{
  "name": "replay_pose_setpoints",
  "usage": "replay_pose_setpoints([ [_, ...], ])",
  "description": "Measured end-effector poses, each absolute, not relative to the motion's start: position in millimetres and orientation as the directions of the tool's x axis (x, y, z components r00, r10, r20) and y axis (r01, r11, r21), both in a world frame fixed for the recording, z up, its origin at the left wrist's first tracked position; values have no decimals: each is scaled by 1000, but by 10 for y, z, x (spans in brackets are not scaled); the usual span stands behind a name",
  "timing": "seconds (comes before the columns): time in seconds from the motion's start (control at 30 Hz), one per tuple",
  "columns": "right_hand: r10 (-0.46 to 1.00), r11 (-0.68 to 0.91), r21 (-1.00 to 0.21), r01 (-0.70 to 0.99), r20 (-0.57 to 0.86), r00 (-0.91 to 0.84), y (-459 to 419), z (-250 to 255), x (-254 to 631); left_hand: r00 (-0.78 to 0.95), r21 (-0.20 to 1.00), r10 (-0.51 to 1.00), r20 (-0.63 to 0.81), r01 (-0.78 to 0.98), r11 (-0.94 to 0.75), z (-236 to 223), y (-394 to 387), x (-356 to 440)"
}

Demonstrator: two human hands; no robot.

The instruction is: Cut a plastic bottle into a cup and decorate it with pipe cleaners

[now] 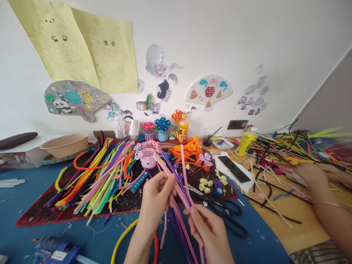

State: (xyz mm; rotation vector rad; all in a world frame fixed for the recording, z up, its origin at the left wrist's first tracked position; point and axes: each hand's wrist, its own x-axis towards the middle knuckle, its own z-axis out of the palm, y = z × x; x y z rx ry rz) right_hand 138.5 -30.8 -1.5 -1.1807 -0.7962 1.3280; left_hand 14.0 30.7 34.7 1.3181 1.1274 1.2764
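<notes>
While the left hand (pixel 159 196) pinches pink and purple stems (pixel 180 185), the right hand (pixel 207 227) grips them lower down. Behind the hands sits a pink cup (pixel 148 159); scissors (pixel 225 211) lie beside the right hand, and a glue gun (pixel 56 251) lies left of the left hand.

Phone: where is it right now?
Head view, right of centre: the phone lies on a white sheet, nearer the wearer than the yellow-labelled bottle, and beyond and right of the right hand.
</notes>
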Motion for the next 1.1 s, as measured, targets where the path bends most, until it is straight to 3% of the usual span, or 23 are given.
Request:
replay_pose_setpoints([
  [0.43,974,-129,-958,-255,-170,147,-328,-31,1415,64,985,993,103,133,-110,338,291,132],
  [1.1,971,-163,-939,-302,-207,122,-346,-24,1421,49,986,986,157,50,-159,329,286,135],
])
